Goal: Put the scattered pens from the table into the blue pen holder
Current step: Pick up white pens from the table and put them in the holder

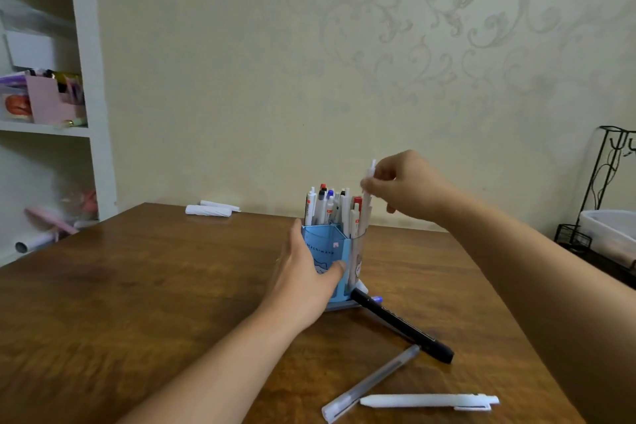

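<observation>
While the left hand [304, 280] grips the blue pen holder [328, 262] on the desk [137, 303], the right hand [409, 189] pinches a white pen [367, 194] above it, tip seemingly inside.

— What lies at the far edge of the desk [137, 286]?
— Two white paper rolls [210, 209], side by side, near the patterned wallpaper [447, 27].
— And to the left?
— A white shelf unit [93, 79]. Its upper shelf holds a pink box [48, 98] with bits of stationery; lower down lie a blurred pink object [51, 220] and a rolled tube [29, 244].
— On the right?
— A black wire rack [602, 182] with a white tub [609, 231] just beside it.
</observation>
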